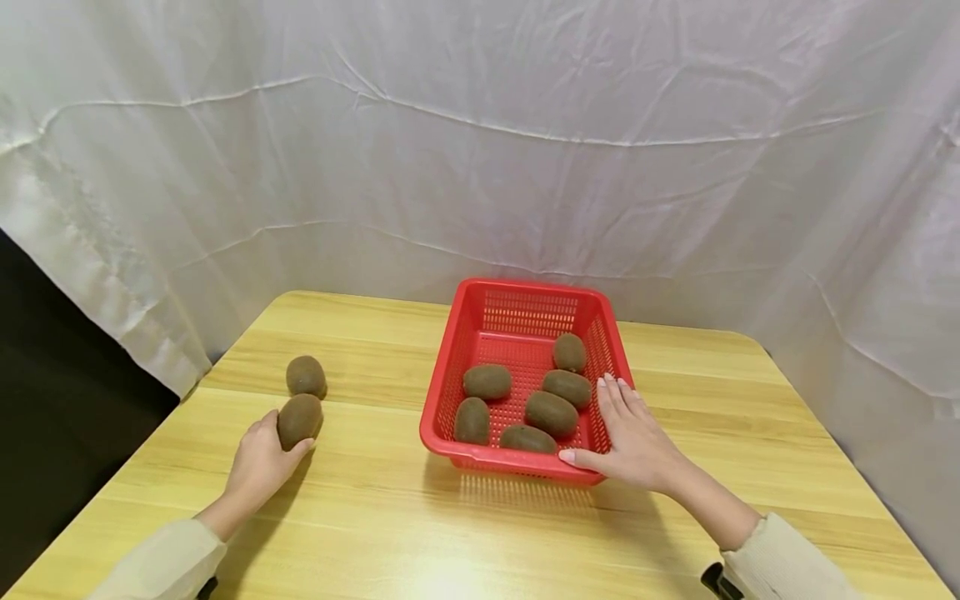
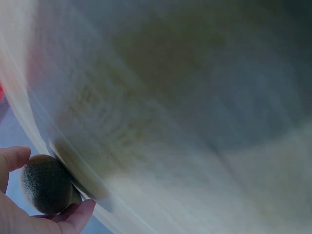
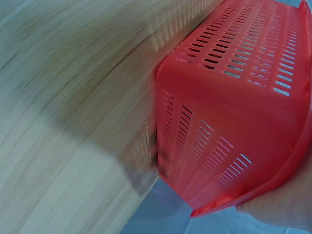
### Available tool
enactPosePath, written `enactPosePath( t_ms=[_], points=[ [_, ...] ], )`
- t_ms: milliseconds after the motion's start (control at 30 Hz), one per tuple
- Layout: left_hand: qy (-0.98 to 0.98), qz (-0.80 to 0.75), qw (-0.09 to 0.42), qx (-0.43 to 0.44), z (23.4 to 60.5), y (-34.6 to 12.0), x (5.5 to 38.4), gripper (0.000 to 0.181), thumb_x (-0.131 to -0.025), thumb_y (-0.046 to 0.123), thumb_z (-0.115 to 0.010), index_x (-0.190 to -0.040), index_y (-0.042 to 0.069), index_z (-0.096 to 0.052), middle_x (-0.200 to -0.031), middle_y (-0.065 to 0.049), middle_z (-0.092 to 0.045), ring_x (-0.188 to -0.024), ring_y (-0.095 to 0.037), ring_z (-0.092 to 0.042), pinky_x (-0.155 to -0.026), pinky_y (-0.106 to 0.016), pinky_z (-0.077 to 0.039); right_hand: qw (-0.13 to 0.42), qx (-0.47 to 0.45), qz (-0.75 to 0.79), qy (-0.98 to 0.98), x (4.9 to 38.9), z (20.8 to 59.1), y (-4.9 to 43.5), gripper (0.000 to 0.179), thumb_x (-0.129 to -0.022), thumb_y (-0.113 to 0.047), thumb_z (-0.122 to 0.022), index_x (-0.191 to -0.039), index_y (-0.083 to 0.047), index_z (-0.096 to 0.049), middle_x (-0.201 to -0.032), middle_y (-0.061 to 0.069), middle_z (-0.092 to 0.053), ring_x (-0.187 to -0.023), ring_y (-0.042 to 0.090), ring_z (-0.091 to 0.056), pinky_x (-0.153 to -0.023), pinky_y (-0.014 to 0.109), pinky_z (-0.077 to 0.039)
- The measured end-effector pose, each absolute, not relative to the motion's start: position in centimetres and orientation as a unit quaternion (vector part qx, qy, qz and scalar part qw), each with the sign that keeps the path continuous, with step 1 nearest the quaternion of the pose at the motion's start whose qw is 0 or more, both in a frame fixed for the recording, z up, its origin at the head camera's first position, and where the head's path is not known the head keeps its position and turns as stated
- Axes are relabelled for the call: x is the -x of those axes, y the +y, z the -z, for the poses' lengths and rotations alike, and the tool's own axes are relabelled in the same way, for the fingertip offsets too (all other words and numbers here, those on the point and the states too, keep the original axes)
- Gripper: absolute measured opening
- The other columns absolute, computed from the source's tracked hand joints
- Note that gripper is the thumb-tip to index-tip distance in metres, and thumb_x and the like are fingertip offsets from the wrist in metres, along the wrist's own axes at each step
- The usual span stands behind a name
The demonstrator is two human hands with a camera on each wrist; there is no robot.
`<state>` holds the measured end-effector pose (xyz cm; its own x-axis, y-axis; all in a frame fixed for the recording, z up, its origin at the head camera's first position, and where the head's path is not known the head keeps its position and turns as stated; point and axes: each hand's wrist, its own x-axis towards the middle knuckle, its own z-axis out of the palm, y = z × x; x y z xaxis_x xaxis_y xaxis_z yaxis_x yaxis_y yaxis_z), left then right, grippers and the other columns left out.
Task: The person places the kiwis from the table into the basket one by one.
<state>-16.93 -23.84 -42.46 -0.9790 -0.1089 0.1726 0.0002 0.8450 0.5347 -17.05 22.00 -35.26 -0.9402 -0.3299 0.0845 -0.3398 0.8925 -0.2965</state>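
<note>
On the left of the table, my left hand point(image 1: 258, 460) holds a brown kiwi point(image 1: 300, 421) between thumb and fingers. A second kiwi point(image 1: 306, 377) lies just behind it. The left wrist view shows the held kiwi point(image 2: 46, 184) between the thumb and fingertips. My right hand point(image 1: 636, 442) rests at the near right corner of a red plastic basket point(image 1: 442, 367), fingers extended along its right rim and thumb on the front rim. Inside the basket lie several kiwis point(image 1: 551, 414). From the right wrist, the basket's slotted outer wall point(image 3: 229, 112) shows, with part of the hand point(image 3: 285, 204) against its rim.
The light wooden table point(image 1: 375, 508) carries the basket and the loose kiwis. White cloth point(image 1: 480, 167) hangs behind the table and along its right side. A dark area point(image 1: 60, 400) borders the table's left edge.
</note>
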Motion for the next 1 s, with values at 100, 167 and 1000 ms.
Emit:
enactPosePath(
  t_ms=[100,167,1000],
  points=[
    [-0.954,0.281,0.101,-0.027,42.47,-23.88,17.06,0.059,-0.083,0.016,-0.066,-0.120,-0.022,-0.040,-0.105,-0.040,-0.053,-0.090,-0.049,-0.058,-0.070,-0.053,-0.051,0.018,-0.174,-0.154,-0.972,17.04,35.17,21.99,0.109,-0.077,-0.064,-0.059,-0.143,0.011,-0.017,-0.152,0.028,-0.013,-0.139,0.046,-0.011,-0.113,0.057,-0.013],
    [-0.953,0.284,0.102,-0.029,42.50,-23.88,17.09,0.057,-0.083,0.015,-0.066,-0.119,-0.021,-0.041,-0.104,-0.039,-0.054,-0.090,-0.048,-0.058,-0.070,-0.053,-0.051,0.018,-0.174,-0.154,-0.973,17.03,35.14,21.99,0.109,-0.077,-0.064,-0.059,-0.143,0.011,-0.017,-0.152,0.028,-0.013,-0.139,0.046,-0.011,-0.113,0.057,-0.013],
    [-0.950,0.298,0.082,-0.032,41.66,-23.97,17.39,0.055,-0.082,0.012,-0.067,-0.120,-0.021,-0.043,-0.110,-0.041,-0.053,-0.094,-0.051,-0.056,-0.075,-0.053,-0.051,0.019,-0.172,-0.147,-0.974,17.15,35.35,21.98,0.109,-0.077,-0.064,-0.058,-0.144,0.011,-0.016,-0.152,0.028,-0.014,-0.139,0.046,-0.011,-0.113,0.057,-0.013]
  ],
)
